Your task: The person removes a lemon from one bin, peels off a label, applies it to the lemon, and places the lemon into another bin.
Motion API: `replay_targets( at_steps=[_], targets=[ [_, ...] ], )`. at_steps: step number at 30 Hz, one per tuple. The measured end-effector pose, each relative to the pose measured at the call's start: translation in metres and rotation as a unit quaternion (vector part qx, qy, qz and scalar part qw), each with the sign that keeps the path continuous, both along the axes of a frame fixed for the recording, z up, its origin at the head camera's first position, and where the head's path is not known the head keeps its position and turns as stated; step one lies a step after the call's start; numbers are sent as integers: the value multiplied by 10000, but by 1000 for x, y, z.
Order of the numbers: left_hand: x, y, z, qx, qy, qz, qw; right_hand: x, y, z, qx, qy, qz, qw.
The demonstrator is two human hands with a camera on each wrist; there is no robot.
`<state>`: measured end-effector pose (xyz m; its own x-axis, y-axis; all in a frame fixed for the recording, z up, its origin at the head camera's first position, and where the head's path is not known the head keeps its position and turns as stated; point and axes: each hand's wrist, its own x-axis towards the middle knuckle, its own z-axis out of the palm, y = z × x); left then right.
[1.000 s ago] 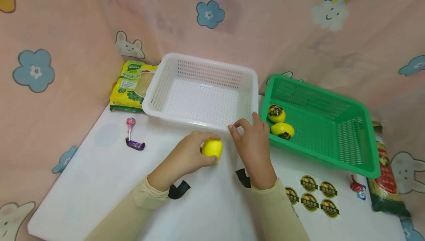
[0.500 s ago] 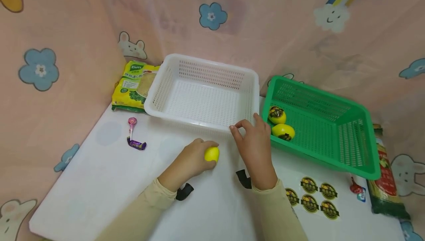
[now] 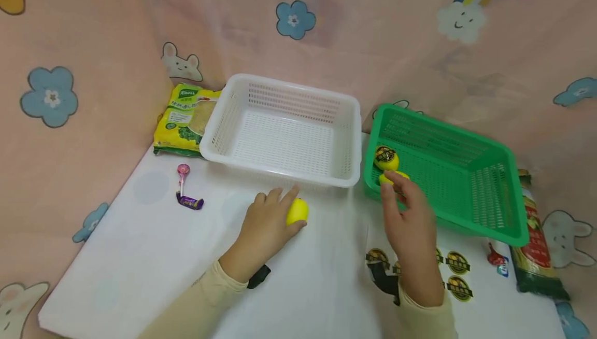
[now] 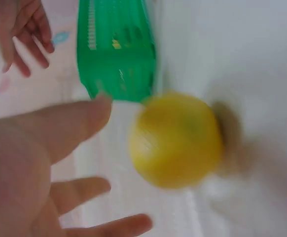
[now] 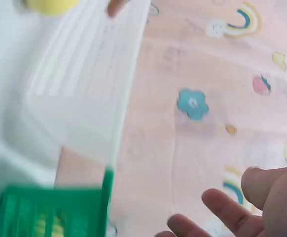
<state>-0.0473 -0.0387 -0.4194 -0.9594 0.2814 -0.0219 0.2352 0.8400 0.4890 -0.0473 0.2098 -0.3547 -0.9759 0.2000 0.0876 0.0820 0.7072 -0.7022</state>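
A yellow lemon [image 3: 298, 211] rests on the white table in front of the white basket [image 3: 280, 171]. My left hand [image 3: 261, 227] lies beside it with fingers spread; the left wrist view shows a gap between thumb and lemon [image 4: 178, 140]. My right hand [image 3: 412, 230] hovers at the near left side of the green basket [image 3: 448, 214], fingers apart and holding nothing. Inside that basket sit two lemons: one with a black and gold label [image 3: 386, 157], the other partly hidden behind my right fingertips. Round black and gold stickers [image 3: 458, 263] lie under my right wrist, partly covered.
A yellow Knorr packet [image 3: 179, 126] leans at the white basket's left. Nearby lie a pink lollipop [image 3: 183, 170] and a purple-wrapped sweet [image 3: 189, 201]. On the right are a red lollipop [image 3: 495, 256] and a red and green packet [image 3: 536, 251]. A patterned cloth backs the table.
My right hand has moved right from the white basket's front rim to the green basket, its thumb and fingers parting. My left fingers have loosened from the lemon and spread.
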Motion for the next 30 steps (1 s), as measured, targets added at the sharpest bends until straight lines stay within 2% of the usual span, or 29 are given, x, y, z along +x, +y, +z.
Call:
replay_targets(
  at_steps=[2, 3, 6, 8, 10, 13, 15, 18, 21, 24, 30],
  targets=[
    [10, 10, 4, -178, 481, -193, 9985, 16, 19, 2, 10, -370, -281, 9989],
    [16, 17, 6, -277, 617, -408, 9969, 23, 29, 0, 82, -604, -357, 9975],
    [37, 45, 8, -408, 605, -1459, 9866, 43, 57, -12, 348, -1515, -417, 9870],
    [53, 65, 3, -561, 446, -2219, 9724, 55, 70, -28, 575, -1985, -291, 9780],
    [66, 81, -6, -681, 371, -2873, 9547, 66, 76, -44, 772, -2243, -133, 9714],
    [77, 97, -19, -885, 583, -3430, 9333, 78, 76, -64, 989, -2345, 64, 9671],
    [79, 103, -24, -939, 687, -3591, 9260, 83, 73, -72, 1073, -2356, 136, 9658],
    [79, 108, -28, -1046, 871, -3636, 9215, 85, 68, -80, 1151, -2353, 230, 9648],
    [78, 109, -31, -1180, 809, -3729, 9168, 87, 64, -85, 1303, -2144, 227, 9678],
    [80, 110, -33, -1324, 752, -3820, 9115, 89, 61, -87, 1361, -2007, 170, 9700],
    [85, 111, -32, -1644, 844, -3811, 9059, 88, 55, -86, 1308, -2151, -85, 9678]
  ],
)
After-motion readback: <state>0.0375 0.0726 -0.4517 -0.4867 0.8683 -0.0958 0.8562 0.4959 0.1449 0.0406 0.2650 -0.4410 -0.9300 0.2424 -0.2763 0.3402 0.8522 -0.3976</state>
